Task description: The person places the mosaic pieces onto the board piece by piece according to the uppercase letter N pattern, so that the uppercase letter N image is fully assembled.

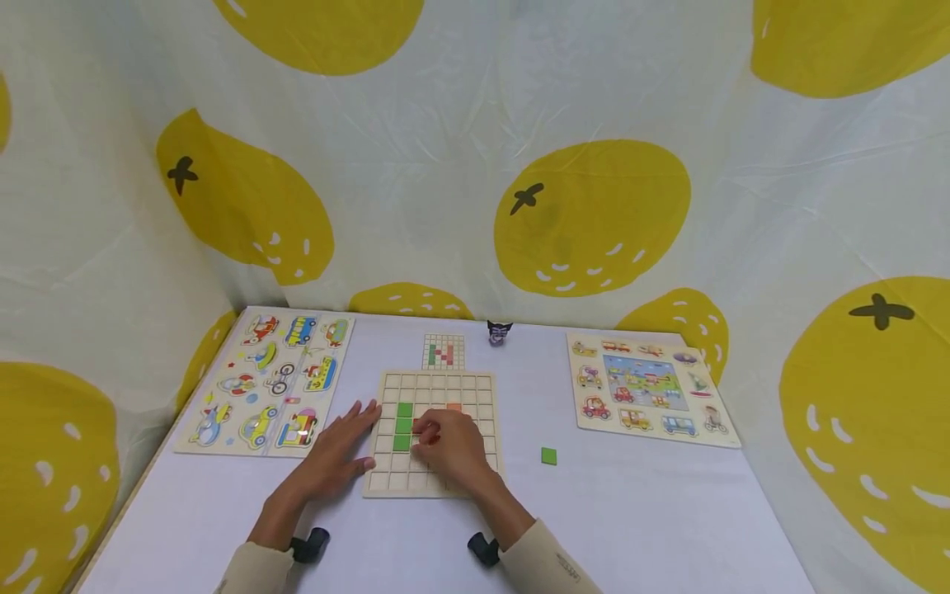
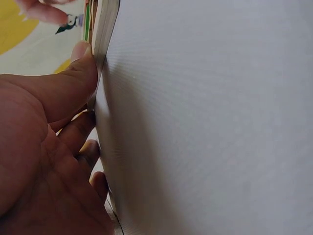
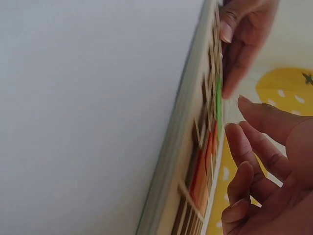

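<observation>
A wooden grid board (image 1: 380, 484) lies on the table, with three green square tiles (image 1: 402, 442) in a column in its left part. An orange tile (image 1: 454, 407) shows just beyond my right hand (image 1: 454, 445), which hovers over the board's middle. Its thumb and index finger are slightly apart beside the green column, and the right wrist view shows nothing between them. More red and orange tiles (image 3: 198, 178) sit in the grid there, partly hidden in the head view. My left hand (image 1: 337, 452) rests at the board's left edge, fingers extended and thumb touching the rim.
A small pattern card (image 1: 444, 352) lies behind the board, beside a small dark figurine (image 1: 498, 332). One loose green tile (image 1: 548, 455) is right of the board. Picture puzzles stand at either side: a vehicle puzzle (image 1: 232, 363) left, another puzzle (image 1: 586, 351) right.
</observation>
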Motion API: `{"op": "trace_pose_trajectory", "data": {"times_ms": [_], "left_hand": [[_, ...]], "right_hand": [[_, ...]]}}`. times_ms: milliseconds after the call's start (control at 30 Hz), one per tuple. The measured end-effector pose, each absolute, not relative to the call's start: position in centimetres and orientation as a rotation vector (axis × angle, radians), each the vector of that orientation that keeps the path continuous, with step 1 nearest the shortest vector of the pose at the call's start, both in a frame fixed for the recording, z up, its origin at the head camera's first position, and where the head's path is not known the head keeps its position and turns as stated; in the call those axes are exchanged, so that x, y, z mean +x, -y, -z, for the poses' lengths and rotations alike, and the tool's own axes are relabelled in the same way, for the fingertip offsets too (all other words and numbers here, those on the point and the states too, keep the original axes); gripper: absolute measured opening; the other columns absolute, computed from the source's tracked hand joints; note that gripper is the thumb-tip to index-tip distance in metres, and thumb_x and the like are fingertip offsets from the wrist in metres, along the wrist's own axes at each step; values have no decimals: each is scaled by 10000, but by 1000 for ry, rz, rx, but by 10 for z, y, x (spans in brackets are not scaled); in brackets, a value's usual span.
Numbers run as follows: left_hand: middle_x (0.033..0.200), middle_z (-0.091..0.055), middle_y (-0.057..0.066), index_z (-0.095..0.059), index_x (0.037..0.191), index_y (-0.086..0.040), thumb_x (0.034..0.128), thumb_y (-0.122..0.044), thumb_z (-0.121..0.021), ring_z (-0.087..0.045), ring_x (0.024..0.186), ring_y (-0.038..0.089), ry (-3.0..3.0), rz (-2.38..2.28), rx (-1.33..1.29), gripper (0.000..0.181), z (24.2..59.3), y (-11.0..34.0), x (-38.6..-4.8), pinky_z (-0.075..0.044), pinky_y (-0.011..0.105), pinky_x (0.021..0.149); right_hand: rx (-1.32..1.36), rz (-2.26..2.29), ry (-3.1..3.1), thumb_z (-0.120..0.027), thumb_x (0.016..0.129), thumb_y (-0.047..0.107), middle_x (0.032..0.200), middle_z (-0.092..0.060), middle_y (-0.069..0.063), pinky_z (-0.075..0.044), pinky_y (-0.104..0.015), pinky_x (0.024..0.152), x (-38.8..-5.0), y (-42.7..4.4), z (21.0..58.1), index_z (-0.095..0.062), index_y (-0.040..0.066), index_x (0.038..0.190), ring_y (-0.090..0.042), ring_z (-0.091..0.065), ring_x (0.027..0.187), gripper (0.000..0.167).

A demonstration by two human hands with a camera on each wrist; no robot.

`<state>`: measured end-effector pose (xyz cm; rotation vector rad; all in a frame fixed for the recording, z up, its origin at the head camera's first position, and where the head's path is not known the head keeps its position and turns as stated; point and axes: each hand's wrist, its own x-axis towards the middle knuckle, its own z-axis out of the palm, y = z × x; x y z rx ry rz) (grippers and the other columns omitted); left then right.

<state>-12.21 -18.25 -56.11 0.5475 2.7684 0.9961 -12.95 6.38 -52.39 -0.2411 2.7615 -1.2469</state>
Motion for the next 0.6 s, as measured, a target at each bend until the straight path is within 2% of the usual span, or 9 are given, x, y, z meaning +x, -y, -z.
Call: {"op": "trace_pose_trajectory", "data": {"times_ms": [300,600], "left_hand": [[1765,-278,95,-331,1677,-126,908,-115,-818,-159,1658,409,-2775,-983,531,910,558,181,-121,-114,648,1336],[1770,-267,87,-323,1682,-138,921,-128,-808,-155,1660,405,-2773,-974,531,902,559,182,-122,-111,649,1336]], "right_hand": [[-6,1306,-2819,-917,815,141,820,-726,70,-436,-275,675,-119,-115,521,-802,186,1038,-165,-613,828,255],[214,1227,-2897,-926,811,156,895,-746,43,-421,-299,739,-108,-179,522,-799,205,1063,-162,-543,817,286]]}}
